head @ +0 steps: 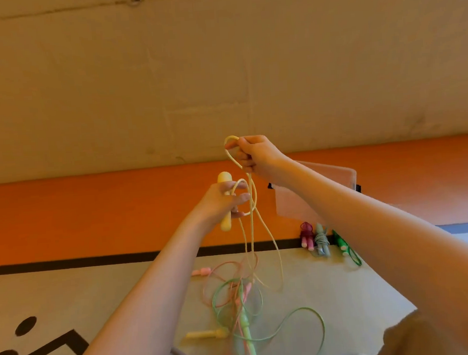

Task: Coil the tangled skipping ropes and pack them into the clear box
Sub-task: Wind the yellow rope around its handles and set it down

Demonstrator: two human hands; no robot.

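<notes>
Head view: left hand (223, 203) grips the yellow handle (224, 203) upright; right hand (256, 156) pinches the yellow rope (252, 203) loop just above, the slack hanging floorward.

Tangled ropes (244, 301) are cluttering the floor (110, 291) below the hands; three coiled ropes (321, 239) are crowding the clear box (293, 203); floor leftwards is lying open.

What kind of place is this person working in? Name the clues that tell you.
Probably a sports hall or gym. The grey floor carries a painted black line and an orange band, like court markings, and skipping ropes lie on it below a plain wall.
</notes>
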